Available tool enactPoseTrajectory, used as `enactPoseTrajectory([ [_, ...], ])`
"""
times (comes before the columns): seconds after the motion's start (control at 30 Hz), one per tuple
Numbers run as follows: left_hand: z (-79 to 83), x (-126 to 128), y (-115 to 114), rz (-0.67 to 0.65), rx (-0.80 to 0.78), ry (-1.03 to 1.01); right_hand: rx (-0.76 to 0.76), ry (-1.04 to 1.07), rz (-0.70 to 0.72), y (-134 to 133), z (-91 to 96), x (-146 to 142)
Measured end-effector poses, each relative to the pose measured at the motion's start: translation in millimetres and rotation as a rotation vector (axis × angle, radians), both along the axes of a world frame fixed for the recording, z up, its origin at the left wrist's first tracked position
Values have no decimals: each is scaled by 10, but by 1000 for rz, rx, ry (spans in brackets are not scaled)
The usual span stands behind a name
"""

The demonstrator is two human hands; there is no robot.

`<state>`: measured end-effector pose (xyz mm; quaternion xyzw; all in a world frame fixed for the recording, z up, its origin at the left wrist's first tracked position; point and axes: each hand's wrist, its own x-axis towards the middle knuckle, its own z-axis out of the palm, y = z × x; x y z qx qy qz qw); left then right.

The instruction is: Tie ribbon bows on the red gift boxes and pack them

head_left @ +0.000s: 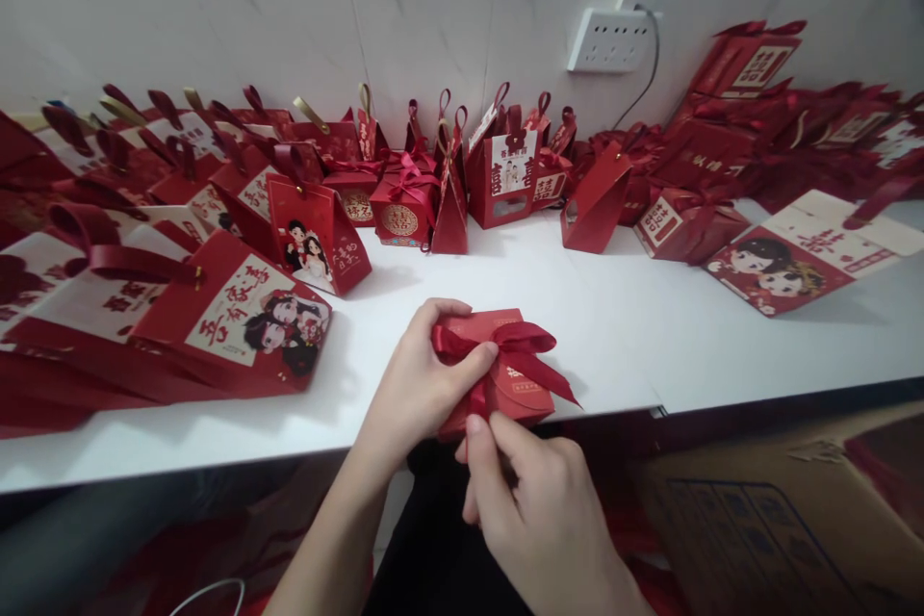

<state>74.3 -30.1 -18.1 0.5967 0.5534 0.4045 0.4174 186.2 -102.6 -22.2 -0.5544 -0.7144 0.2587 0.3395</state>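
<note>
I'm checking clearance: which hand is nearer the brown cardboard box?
Right: the right hand is left of the cardboard box; the left hand is farther left, gripping the red gift box.

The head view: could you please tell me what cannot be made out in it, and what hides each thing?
Head view, red box: its left part, mostly covered by the left hand.
Head view, red ribbon: its knot, behind the left thumb; its lower end, among the right hand's fingers.
Head view, leftmost gift boxes: cut off by the left edge.
Head view, cardboard box: cut off by the right and bottom edges.
</note>
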Motion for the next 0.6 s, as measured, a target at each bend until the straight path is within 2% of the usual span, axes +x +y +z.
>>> enactPoseTrajectory([
  [0.13, -9, 1, 1, -4, -16, -30, 2, 73, 68, 62, -38, -10],
  [0.37, -24, -4, 26, -29, -40, -56, -44, 241, 170, -46, -210, -186],
  [0.47, -33, -5, 30, -22, -31, -52, -34, 217, 227, -91, -160, -152],
  [0.53, -33, -5, 30, -20, -36, -57, -18, 187, 191, -80, -62, 2],
  [0.6, -30, -6, 29, -22, -48, -62, 12, 180, -13, -1, 25, 230],
])
